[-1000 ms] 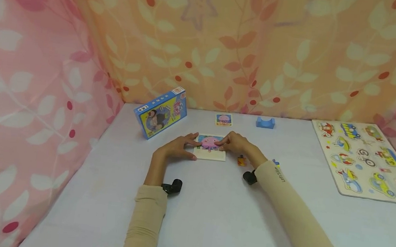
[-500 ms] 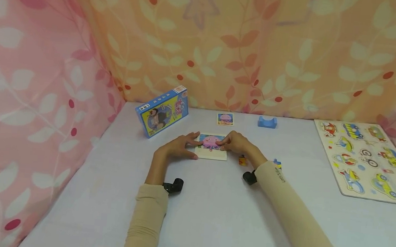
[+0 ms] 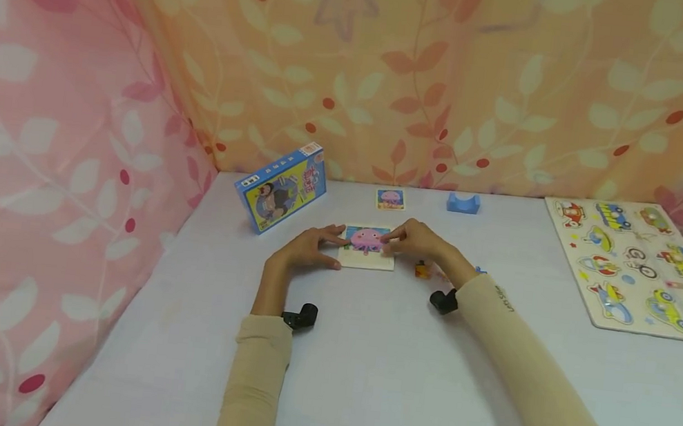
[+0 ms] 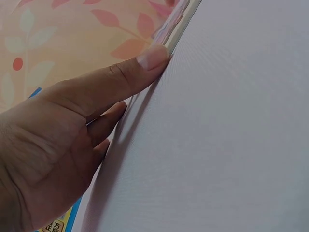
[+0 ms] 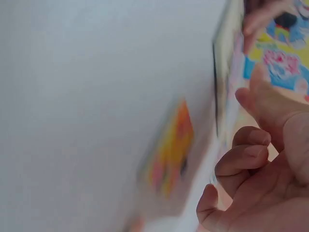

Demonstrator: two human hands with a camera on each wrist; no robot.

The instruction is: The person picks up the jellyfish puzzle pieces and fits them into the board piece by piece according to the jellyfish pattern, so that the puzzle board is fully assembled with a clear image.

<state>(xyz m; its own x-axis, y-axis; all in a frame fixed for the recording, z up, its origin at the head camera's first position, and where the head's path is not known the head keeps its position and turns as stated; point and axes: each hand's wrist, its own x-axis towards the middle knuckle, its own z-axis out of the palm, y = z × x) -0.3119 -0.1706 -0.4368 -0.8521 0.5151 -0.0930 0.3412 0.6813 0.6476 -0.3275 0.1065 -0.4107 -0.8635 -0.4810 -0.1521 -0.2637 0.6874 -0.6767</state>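
A small pale puzzle board [image 3: 367,262] lies mid-table, with a pink octopus picture [image 3: 365,238] across its far part and a bare strip along its near part. My left hand [image 3: 306,247] holds the board's left side, the thumb on its near corner and a finger reaching over the picture. In the left wrist view the thumb [image 4: 153,58] touches the board's edge. My right hand [image 3: 422,241] is at the picture's right side; its index finger is extended, the others bent, with nothing visible between them. An orange puzzle piece [image 3: 422,270] lies beside the board, below the right hand.
A blue and yellow box [image 3: 282,193] stands at the back left. An octopus picture card [image 3: 390,199] and a blue curved stand [image 3: 463,203] are along the back. Part of a blue piece [image 3: 481,270] shows behind the right sleeve. A vehicle puzzle board [image 3: 641,272] lies at the right.
My right hand's thumb and finger have loosened from the picture and shifted slightly right. My left hand stays at the board. The whole head view has tilted slightly.
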